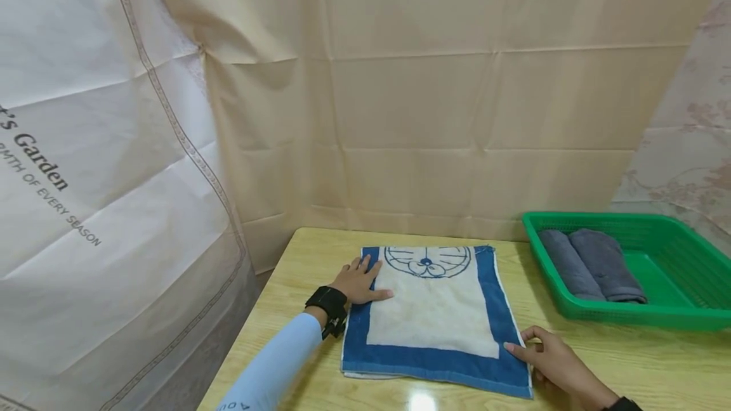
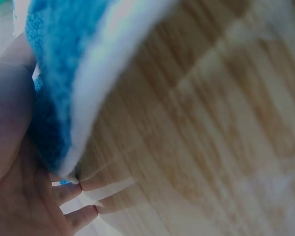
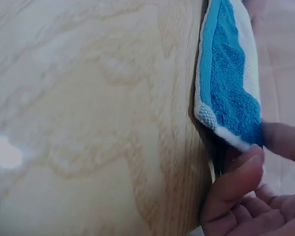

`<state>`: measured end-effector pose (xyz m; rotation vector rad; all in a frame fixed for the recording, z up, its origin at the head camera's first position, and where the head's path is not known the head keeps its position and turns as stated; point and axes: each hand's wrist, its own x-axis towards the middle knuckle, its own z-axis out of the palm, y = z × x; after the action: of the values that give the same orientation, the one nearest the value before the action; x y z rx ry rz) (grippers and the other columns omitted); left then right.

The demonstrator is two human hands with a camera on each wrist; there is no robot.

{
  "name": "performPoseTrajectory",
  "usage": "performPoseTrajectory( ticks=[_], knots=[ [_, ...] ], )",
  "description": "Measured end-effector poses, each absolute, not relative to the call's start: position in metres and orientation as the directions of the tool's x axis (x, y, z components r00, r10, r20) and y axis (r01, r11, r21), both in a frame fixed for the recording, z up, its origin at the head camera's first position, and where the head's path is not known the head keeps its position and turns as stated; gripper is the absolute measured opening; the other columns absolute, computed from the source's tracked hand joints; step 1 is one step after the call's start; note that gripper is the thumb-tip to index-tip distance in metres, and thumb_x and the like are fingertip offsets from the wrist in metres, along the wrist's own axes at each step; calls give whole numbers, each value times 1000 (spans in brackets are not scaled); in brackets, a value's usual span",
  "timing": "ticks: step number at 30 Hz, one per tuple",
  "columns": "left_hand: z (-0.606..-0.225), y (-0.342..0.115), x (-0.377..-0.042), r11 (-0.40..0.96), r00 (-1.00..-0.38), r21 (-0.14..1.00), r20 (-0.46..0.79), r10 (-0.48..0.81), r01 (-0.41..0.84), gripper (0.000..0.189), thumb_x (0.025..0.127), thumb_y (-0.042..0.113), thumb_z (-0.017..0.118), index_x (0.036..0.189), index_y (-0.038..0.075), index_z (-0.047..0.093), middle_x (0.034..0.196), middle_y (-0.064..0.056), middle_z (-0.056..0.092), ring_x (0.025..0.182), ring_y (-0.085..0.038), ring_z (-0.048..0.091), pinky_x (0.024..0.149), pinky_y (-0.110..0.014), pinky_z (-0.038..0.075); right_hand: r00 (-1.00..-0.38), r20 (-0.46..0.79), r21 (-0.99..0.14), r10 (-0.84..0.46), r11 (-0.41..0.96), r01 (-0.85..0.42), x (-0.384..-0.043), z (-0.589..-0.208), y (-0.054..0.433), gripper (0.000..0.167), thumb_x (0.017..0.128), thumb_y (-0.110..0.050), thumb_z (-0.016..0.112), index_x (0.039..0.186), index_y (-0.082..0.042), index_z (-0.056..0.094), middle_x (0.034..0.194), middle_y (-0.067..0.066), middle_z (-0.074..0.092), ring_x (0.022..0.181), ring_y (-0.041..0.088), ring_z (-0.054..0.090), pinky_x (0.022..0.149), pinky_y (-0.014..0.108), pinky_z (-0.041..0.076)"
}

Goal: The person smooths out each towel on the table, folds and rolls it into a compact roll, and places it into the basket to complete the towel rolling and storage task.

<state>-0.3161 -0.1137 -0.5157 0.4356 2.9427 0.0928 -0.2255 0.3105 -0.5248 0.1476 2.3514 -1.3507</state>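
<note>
A folded white towel [image 1: 431,316] with a blue border and a blue cartoon face near its far edge lies on the table. My left hand [image 1: 358,281] rests on its left border, fingers spread and thumb reaching onto the white part. In the left wrist view, the blue edge of the towel [image 2: 59,88] runs beside the palm. At the near right, my right hand [image 1: 554,360] pinches the towel's side edge a little above the corner. The right wrist view shows the thumb on top and fingers [image 3: 236,187] under the towel's edge, which is slightly raised there.
A green plastic basket [image 1: 685,319] stands on the right of the wooden table [image 1: 308,252]. Two rolled or folded grey towels [image 1: 605,265] lie side by side in its left part. A beige cloth [image 1: 400,113] hangs behind the table, and a white printed sheet [image 1: 114,176] hangs at the left.
</note>
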Motion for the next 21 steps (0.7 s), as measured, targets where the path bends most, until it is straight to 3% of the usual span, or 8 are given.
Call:
performPoseTrajectory(
  ticks=[7,10,14,21],
  knots=[
    [-515,-112,-315,958,-948,93,-146,282,270,95,94,77,47,164,17,27,167,-19,23,153,-42,21,118,-60,25,-909,-359,-873,-212,422,246,-219,-524,310,49,97,-41,71,123,-5,51,69,6,52,57,21,49,50,34,42],
    [-518,-111,-317,960,-950,79,-145,276,267,95,94,78,46,165,19,26,168,-18,22,153,-42,20,119,-60,24,-892,-362,-868,-272,449,215,-218,-524,313,41,100,-47,65,103,-6,60,67,4,53,56,20,49,51,33,42],
    [-519,-112,-320,961,-951,64,-142,275,269,94,95,77,46,165,19,25,168,-18,22,153,-42,19,119,-59,24,-865,-378,-871,-329,444,211,-217,-525,318,42,101,-47,64,79,-11,59,61,0,51,56,16,48,54,31,43],
    [-519,-112,-318,959,-951,66,-129,281,274,88,98,73,43,164,16,29,166,-19,25,152,-43,22,118,-61,25,-790,-397,-905,-468,345,250,-213,-528,328,34,104,-33,63,78,-11,64,57,-2,54,49,9,49,50,26,42]
  ],
)
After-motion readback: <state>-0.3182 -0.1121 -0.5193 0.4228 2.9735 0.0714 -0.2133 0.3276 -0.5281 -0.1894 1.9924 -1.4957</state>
